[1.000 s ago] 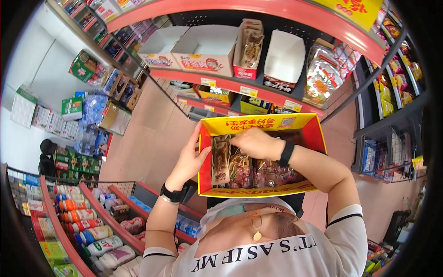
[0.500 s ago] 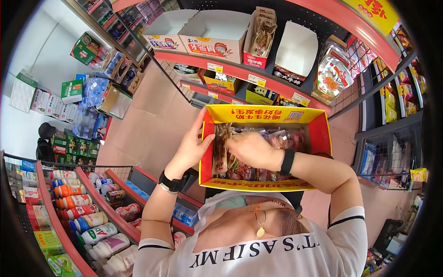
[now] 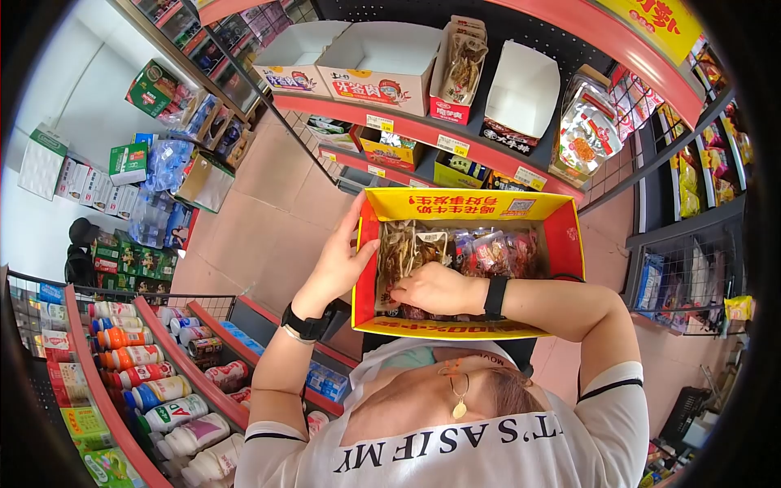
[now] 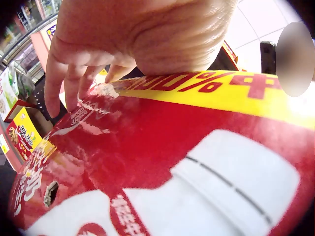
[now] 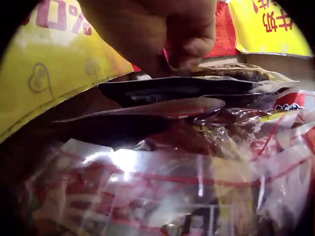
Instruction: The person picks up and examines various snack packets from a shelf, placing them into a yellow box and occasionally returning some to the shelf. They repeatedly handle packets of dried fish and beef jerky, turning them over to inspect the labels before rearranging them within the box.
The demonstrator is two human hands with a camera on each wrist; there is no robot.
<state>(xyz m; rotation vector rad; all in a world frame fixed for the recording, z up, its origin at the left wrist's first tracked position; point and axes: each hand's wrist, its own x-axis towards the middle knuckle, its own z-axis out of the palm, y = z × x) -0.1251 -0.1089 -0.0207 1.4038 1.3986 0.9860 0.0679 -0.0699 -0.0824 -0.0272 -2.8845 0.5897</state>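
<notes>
Box point(image 3: 472, 205): open top, red inner ends, packets point(image 3: 498, 254) lying inside.
Left hand point(image 3: 335, 264): fingers straight along the box's end, thumb at the rim; light, even pressure would steady it.
Right hand point(image 3: 439, 290): fingers curled, seeming to pinch an end packet point(image 3: 395, 244).
Packets: overlapping; best eased by one edge, flat, without creasing neighbours.

A shop, with price-tagged red shelves point(image 3: 423, 138), rows of bottles point(image 3: 154, 378) and packaged snacks point(image 3: 586, 134).
</notes>
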